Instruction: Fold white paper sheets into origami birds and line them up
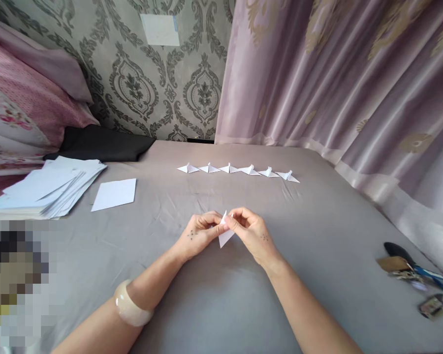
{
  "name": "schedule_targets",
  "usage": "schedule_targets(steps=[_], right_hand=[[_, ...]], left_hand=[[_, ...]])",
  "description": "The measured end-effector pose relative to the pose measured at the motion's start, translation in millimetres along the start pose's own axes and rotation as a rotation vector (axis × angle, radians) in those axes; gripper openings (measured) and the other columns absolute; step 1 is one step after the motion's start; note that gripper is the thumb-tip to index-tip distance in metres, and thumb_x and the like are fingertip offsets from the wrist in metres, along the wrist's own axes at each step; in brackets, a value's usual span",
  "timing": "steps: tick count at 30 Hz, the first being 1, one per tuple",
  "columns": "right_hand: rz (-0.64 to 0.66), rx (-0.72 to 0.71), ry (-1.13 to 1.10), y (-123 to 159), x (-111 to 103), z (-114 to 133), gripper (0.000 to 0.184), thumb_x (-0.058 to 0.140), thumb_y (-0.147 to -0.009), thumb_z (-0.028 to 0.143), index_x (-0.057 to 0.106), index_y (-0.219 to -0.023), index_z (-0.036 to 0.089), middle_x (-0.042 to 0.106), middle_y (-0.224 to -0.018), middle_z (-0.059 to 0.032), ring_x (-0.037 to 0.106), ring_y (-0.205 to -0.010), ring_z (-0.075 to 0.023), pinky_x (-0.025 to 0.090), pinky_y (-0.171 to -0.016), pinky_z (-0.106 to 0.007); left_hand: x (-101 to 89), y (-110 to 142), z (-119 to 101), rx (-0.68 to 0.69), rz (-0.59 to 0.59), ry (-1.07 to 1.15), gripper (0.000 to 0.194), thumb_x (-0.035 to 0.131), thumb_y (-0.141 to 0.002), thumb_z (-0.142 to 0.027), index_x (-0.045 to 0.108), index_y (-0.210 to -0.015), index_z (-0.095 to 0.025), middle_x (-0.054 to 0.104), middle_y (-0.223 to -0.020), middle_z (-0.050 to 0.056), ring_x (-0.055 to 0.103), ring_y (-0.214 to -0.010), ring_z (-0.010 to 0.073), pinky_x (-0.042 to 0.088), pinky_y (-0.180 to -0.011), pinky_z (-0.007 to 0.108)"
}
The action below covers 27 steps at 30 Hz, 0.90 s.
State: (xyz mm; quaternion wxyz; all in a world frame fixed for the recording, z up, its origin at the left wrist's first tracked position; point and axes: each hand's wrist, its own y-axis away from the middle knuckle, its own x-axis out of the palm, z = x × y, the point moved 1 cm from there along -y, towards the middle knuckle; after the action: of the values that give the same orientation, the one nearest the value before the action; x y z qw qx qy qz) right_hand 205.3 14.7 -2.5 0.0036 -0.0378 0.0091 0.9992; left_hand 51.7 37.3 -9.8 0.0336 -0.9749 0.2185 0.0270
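Note:
A small folded piece of white paper is pinched between my two hands above the grey cloth, one pointed tip upward and a wider point hanging down. My left hand grips it from the left with thumb and fingers closed. On the other side my right hand pinches its upper part between thumb and fingertips. The fingers hide much of the folds. Beyond the hands, several folded white paper cranes stand in a row, wings spread and close together.
A loose white sheet lies left of the cranes, beside a messy paper stack. Black folded cloth sits behind it. Keys with a brown tag and a small item lie far right. A purple curtain borders the back right.

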Motion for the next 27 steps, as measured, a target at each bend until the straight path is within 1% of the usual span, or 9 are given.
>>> schedule_targets(steps=[2,3,8,12,15,18,21,24,27], right_hand=[[0.095,0.042,-0.023,1,-1,2,0.021,0.07,-0.077,0.04,0.069,-0.087,0.022,0.057,-0.08,0.0009,0.053,-0.074,-0.0135,0.043,-0.072,-0.028],[0.105,0.032,-0.016,2,-2,4,0.019,0.069,-0.077,0.039,0.071,-0.084,0.021,0.057,-0.081,0.0002,0.053,-0.075,-0.0137,0.042,-0.072,-0.028],[-0.042,-0.071,0.066,4,3,6,0.019,0.07,-0.074,0.031,0.068,-0.059,0.019,0.052,-0.07,0.0015,0.049,-0.065,-0.0114,0.039,-0.064,-0.026],[-0.089,0.057,-0.07,-2,3,-2,0.027,0.074,-0.07,0.035,0.065,-0.051,0.019,0.052,-0.064,0.002,0.049,-0.062,-0.0107,0.039,-0.061,-0.025],[-0.106,0.182,-0.264,-6,-1,-8,0.033,0.066,-0.076,0.052,0.074,-0.073,0.02,0.062,-0.072,-0.0015,0.056,-0.07,-0.014,0.043,-0.068,-0.028],[-0.006,0.25,-0.231,-7,-1,-11,0.045,0.061,-0.078,0.06,0.074,-0.093,0.019,0.068,-0.085,-0.0061,0.061,-0.084,-0.0183,0.046,-0.074,-0.03],[0.081,0.271,-0.137,-4,7,-15,0.041,0.068,-0.074,0.054,0.074,-0.091,0.017,0.069,-0.083,-0.0064,0.061,-0.083,-0.0181,0.047,-0.074,-0.029],[0.027,0.242,-0.108,-3,12,-19,0.034,0.073,-0.071,0.047,0.073,-0.085,0.016,0.069,-0.075,-0.0045,0.061,-0.074,-0.016,0.047,-0.071,-0.028],[-0.046,0.206,-0.089,-3,11,-20,0.03,0.073,-0.071,0.044,0.072,-0.082,0.016,0.067,-0.069,-0.0024,0.06,-0.069,-0.0151,0.046,-0.07,-0.029]], left_hand=[[-0.6,0,0,-0.037,0.013,0.033,0.021,0.069,-0.08,-0.036,0.073,-0.074,-0.016,0.062,-0.076,0.002,0.055,-0.075,0.0134,0.042,-0.071,0.024],[-0.8,0,0,-0.061,0.018,0.047,0.021,0.069,-0.079,-0.036,0.073,-0.074,-0.015,0.061,-0.076,0.002,0.055,-0.074,0.0131,0.041,-0.069,0.024],[-0.4,0,-2,-0.188,0.095,0.125,0.022,0.07,-0.078,-0.036,0.073,-0.075,-0.014,0.064,-0.074,0.002,0.056,-0.073,0.0146,0.042,-0.067,0.025],[0.8,1,1,-0.262,0.146,0.201,0.019,0.075,-0.073,-0.033,0.073,-0.07,-0.014,0.068,-0.072,0.003,0.059,-0.071,0.0155,0.043,-0.067,0.026],[1.5,-2,8,-0.323,0.025,0.335,0.019,0.077,-0.071,-0.033,0.074,-0.07,-0.014,0.069,-0.069,0.004,0.061,-0.068,0.0157,0.045,-0.068,0.027],[0.1,-7,15,-0.338,-0.147,0.535,0.021,0.077,-0.071,-0.034,0.074,-0.074,-0.013,0.071,-0.073,0.006,0.062,-0.071,0.0158,0.047,-0.073,0.029],[-2.2,-11,19,-0.292,-0.193,0.662,0.021,0.078,-0.07,-0.032,0.072,-0.072,-0.012,0.07,-0.071,0.005,0.062,-0.068,0.0147,0.049,-0.072,0.029],[-3.2,-12,21,-0.276,-0.186,0.708,0.021,0.08,-0.068,-0.03,0.071,-0.073,-0.012,0.068,-0.07,0.004,0.061,-0.065,0.0136,0.049,-0.068,0.028],[-3.7,-12,22,-0.308,-0.228,0.702,0.023,0.084,-0.063,-0.026,0.073,-0.079,-0.012,0.07,-0.077,0.004,0.062,-0.072,0.0123,0.049,-0.073,0.024]])
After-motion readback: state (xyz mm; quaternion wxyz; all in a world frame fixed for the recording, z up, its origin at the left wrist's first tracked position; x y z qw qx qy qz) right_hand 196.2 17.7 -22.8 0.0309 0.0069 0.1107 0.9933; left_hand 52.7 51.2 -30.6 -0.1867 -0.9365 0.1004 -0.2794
